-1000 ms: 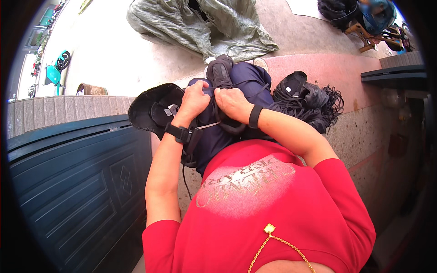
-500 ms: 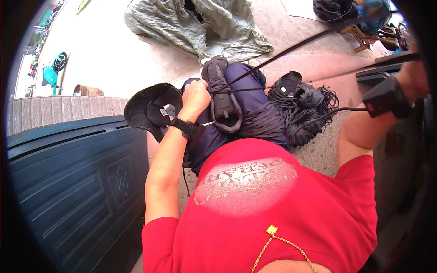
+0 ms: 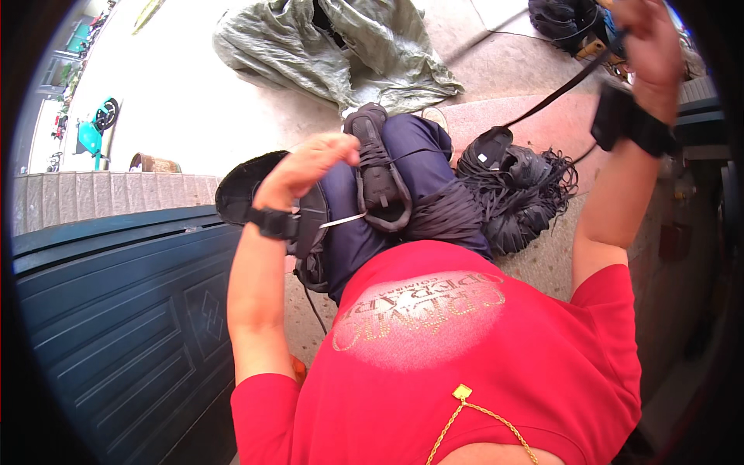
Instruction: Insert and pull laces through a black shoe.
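Note:
A black sneaker lies on my lap with its heel toward me and dark laces across its top. Beside its left edge is my left hand, slightly blurred, its fingers drawn together; whatever they may hold is hidden. My right hand, blurred and raised at the far right, grips a black shoelace that slants down toward the pile of shoes. A bundle of black laces lies over my right thigh. A thin white strip runs between the sneaker and my left wrist.
Several black shoes with tangled laces are heaped right of my legs. A black cap-like item sits left of my lap, partly behind my arm. Ahead lies a grey-green cloth sack. A blue panelled door stands at left.
My right hand has swung upward and slightly inward with the shoelace. My left hand has shifted left, off the sneaker's side. The long strand no longer stretches taut from the sneaker to the upper right.

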### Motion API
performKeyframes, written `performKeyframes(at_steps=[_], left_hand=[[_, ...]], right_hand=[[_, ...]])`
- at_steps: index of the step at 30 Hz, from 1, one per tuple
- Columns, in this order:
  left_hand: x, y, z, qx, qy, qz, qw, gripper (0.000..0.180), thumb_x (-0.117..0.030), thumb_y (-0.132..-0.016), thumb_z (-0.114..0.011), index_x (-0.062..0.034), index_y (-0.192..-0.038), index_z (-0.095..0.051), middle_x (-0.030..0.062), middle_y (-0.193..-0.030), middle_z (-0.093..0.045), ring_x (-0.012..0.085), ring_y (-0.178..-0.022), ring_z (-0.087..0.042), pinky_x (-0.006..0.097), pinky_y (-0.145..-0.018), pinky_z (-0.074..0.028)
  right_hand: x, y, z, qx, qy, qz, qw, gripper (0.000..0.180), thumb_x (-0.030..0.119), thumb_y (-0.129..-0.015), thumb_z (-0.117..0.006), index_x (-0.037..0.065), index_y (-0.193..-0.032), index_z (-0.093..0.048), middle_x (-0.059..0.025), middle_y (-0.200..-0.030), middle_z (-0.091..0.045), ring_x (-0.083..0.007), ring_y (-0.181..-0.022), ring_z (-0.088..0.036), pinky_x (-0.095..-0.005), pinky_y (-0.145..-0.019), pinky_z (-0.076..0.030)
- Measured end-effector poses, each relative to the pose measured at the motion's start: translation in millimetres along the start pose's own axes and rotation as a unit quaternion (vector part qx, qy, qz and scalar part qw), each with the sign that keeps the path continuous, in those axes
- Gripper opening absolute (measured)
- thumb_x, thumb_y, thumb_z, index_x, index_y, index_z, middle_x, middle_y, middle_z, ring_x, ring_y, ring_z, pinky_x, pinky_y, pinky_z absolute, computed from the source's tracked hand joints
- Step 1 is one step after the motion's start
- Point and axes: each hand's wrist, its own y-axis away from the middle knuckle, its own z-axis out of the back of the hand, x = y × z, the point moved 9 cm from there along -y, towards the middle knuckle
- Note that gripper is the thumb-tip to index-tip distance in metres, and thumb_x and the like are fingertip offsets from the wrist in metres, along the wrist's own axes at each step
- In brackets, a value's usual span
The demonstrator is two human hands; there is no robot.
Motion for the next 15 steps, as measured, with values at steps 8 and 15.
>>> performKeyframes(at_steps=[8,15], left_hand=[[-114.1,217.5,233.8,-0.31,0.398,-0.311,0.805,0.02,-0.005,-0.089,-0.043,-0.0071,-0.07,-0.042,-0.0008,-0.057,-0.029,0.0111,-0.058,-0.034,0.026,-0.058,-0.033],[-59.6,203.9,203.0,-0.577,0.034,-0.042,0.815,0.015,-0.02,-0.086,-0.054,-0.0123,-0.076,-0.046,-0.0073,-0.056,-0.032,0.0024,-0.042,-0.025,0.019,-0.036,-0.02]], right_hand=[[-268.5,106.9,-11.8,0.118,0.35,-0.275,0.887,0.017,0.01,-0.082,-0.055,0.005,-0.095,-0.065,0.0,-0.08,-0.062,-0.0086,-0.07,-0.055,-0.0241,-0.067,-0.046],[-362.7,186.5,-57.8,0.315,0.571,-0.226,0.724,0.021,0.016,-0.076,-0.058,-0.002,-0.086,-0.063,-0.0185,-0.08,-0.063,-0.0298,-0.076,-0.061,-0.0348,-0.068,-0.047]])
